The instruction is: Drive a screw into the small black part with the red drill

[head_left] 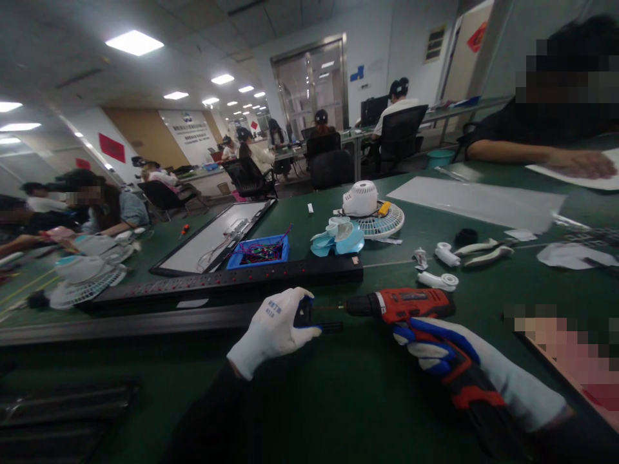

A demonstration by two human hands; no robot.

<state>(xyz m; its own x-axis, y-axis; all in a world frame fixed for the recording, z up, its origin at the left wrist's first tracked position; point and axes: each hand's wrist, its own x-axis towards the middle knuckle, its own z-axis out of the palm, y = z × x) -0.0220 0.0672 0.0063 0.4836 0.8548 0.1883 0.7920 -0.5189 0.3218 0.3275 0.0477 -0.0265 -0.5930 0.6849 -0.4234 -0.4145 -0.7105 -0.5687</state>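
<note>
My left hand point(276, 325), in a white glove with blue on the fingertips, grips the end of a long black bar point(184, 321) that runs off to the left. My right hand point(449, 357), gloved the same way, is wrapped round the handle of a red and black cordless drill point(411, 304). The drill points left, and its long thin bit point(331, 307) reaches toward the bar's end between my left thumb and fingers. Whether the tip touches a screw is hidden. Behind lies a second black strip point(271, 276) with a row of red dots.
Beyond the strip are a blue tray of wires point(258, 251), light-blue fan blades point(337, 236) and a white fan point(362, 201). Pliers point(486, 251) and white plastic parts point(438, 280) lie beyond the drill. A co-worker's hand point(580, 162) rests at the far right.
</note>
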